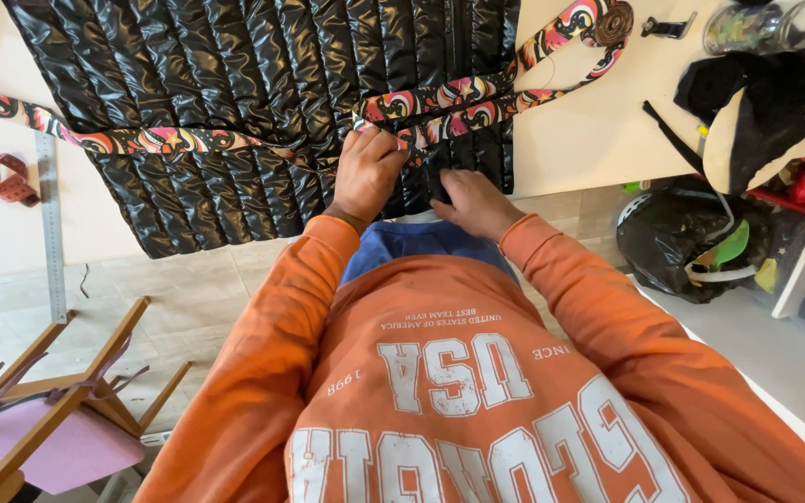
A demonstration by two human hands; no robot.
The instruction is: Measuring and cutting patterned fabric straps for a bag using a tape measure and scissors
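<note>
A shiny black quilted jacket [235, 84] lies spread on a cream table [570, 140]. A colourful swirl-patterned fabric strap [142, 140] runs across it and loops up toward the far right corner. My left hand [365, 172] is closed on the strap at the jacket's middle, near the lower hem. Just to its right, my right hand [477, 203] presses on the jacket's hem with its fingers curled into the black fabric. Orange sweatshirt sleeves cover both my arms.
A metal ruler [51, 224] and a red strap [6, 182] lie at the table's left. A glass jar [766, 23], a black clip [668, 28] and dark cloth [757, 102] sit at the right. A wooden stool [58, 410] and a black bag [673, 242] stand on the floor.
</note>
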